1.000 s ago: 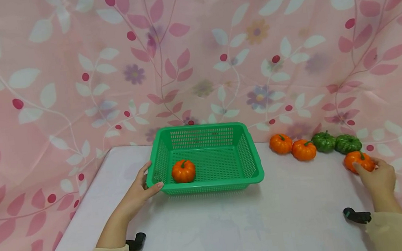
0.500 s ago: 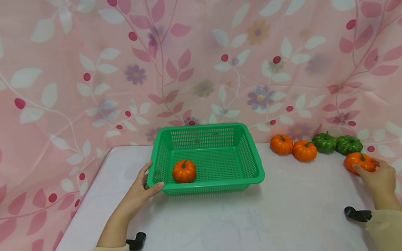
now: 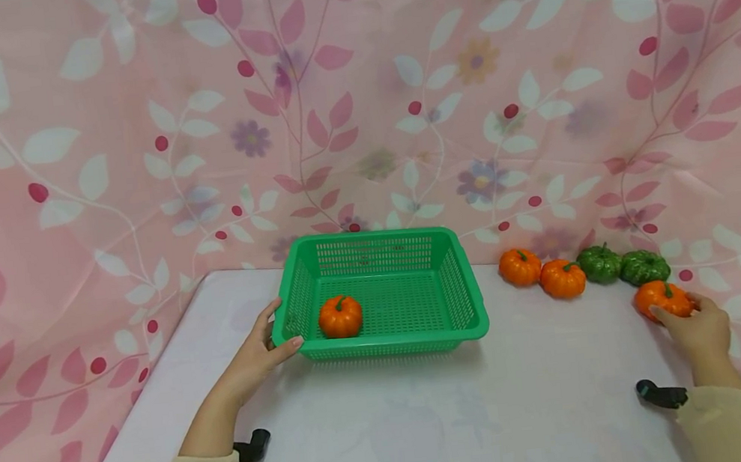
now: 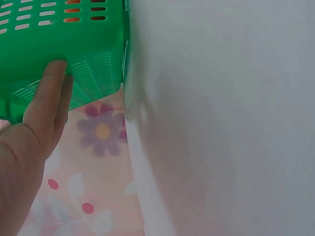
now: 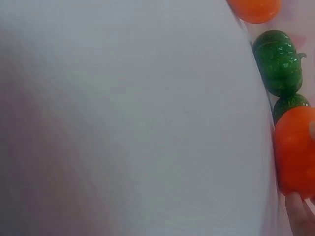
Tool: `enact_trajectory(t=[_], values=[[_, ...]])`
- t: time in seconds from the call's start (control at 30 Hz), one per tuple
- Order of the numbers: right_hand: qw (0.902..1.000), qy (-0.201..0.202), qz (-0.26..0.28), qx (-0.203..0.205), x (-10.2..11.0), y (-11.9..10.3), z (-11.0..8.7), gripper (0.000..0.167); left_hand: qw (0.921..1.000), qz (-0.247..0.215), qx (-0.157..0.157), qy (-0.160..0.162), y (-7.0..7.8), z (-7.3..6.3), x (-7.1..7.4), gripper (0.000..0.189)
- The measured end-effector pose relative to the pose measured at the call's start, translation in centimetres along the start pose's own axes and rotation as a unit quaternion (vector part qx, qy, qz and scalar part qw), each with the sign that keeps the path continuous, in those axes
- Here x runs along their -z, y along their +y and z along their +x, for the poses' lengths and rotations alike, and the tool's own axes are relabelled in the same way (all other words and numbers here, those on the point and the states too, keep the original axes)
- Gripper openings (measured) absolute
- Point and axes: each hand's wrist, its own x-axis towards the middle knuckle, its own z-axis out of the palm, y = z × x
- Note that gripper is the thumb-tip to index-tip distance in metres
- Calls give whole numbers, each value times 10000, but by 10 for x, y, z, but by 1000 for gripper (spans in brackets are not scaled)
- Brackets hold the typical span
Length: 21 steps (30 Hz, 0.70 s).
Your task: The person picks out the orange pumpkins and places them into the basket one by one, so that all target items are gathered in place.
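Note:
A green plastic basket (image 3: 389, 339) sits on the white-covered table, with one small orange pumpkin (image 3: 341, 317) inside at its left. My left hand (image 3: 262, 346) holds the basket's near left corner, thumb at the rim and fingers along the outer side wall. In the left wrist view those fingers (image 4: 47, 98) lie against the green wall. At the far right, my right hand (image 3: 702, 328) grips another orange pumpkin (image 3: 664, 299) between thumb and fingers. The right wrist view shows this orange pumpkin (image 5: 295, 152) at its right edge, with only fingertips of the hand visible.
Two orange pumpkins (image 3: 541, 273) and two green pumpkins (image 3: 622, 265) stand in a row along the table's back right. A pink floral curtain (image 3: 358, 112) hangs right behind the table. Black wrist-camera mounts (image 3: 662, 394) stick out inward from both sleeves.
The view has shifted very slightly. Both hands keep their places, the left on the basket and the right on the orange pumpkin.

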Motion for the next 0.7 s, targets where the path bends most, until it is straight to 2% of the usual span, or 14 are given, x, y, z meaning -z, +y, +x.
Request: enact_trajectory(t=[0.33,0.7], values=[[9997,-190,101,-150,1,-2,-3,92,10000,-25,21,-24,2,-1,0,93],[9994,-286,163,-86,2,-2,-8,94,10000,-88,6,-39,0,0,1,95]])
